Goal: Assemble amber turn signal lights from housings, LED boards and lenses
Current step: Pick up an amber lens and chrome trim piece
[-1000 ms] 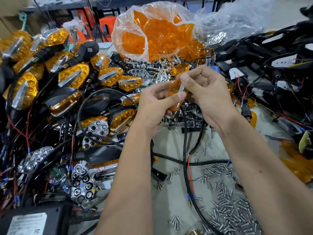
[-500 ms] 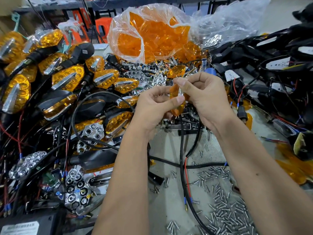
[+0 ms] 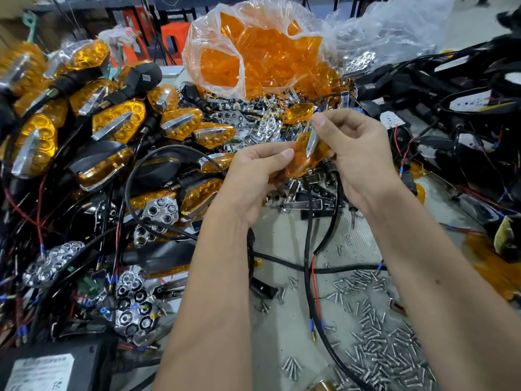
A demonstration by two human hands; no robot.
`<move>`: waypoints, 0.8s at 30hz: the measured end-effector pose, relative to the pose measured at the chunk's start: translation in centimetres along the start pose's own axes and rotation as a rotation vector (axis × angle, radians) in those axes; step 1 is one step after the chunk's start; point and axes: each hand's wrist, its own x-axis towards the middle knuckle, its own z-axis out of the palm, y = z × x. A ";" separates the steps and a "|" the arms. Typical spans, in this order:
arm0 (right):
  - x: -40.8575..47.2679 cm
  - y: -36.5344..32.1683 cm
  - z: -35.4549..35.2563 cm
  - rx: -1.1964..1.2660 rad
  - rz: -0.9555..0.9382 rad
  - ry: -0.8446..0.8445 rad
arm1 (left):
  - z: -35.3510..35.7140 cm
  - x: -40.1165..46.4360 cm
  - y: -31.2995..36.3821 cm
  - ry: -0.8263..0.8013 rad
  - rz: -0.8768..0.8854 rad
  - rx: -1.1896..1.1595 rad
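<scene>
Both hands meet above the middle of the bench around one amber lens [image 3: 301,160]. My left hand [image 3: 253,176] grips its lower left edge with thumb on top. My right hand [image 3: 358,148] pinches a chrome strip [image 3: 311,142] that lies against the lens face. Finished amber turn signals [image 3: 118,124] with black housings are piled at the left. A clear bag of amber lenses [image 3: 253,55] stands behind my hands. Chrome LED reflector boards [image 3: 160,211] lie among the wires at lower left.
Loose screws [image 3: 375,328] are scattered over the grey mat at lower right. Black cables with red wires [image 3: 313,277] run under my forearms. Black housings and wiring [image 3: 456,88] crowd the right side. A black box with a white label [image 3: 42,371] sits at the bottom left.
Both hands stay together on the lens. My right thumb and finger have shifted up the chrome strip, and the lens is tilted slightly more toward me.
</scene>
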 end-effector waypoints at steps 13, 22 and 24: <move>0.0 0.1 -0.2 -0.052 -0.040 -0.016 | 0.5 -0.5 0.2 0.029 0.028 -0.100; 0.1 0.1 0.0 0.047 0.099 0.068 | 0.5 -0.4 0.0 0.050 0.051 -0.067; 0.1 0.1 0.0 0.046 0.130 0.064 | 0.6 -0.4 0.0 0.059 0.048 -0.063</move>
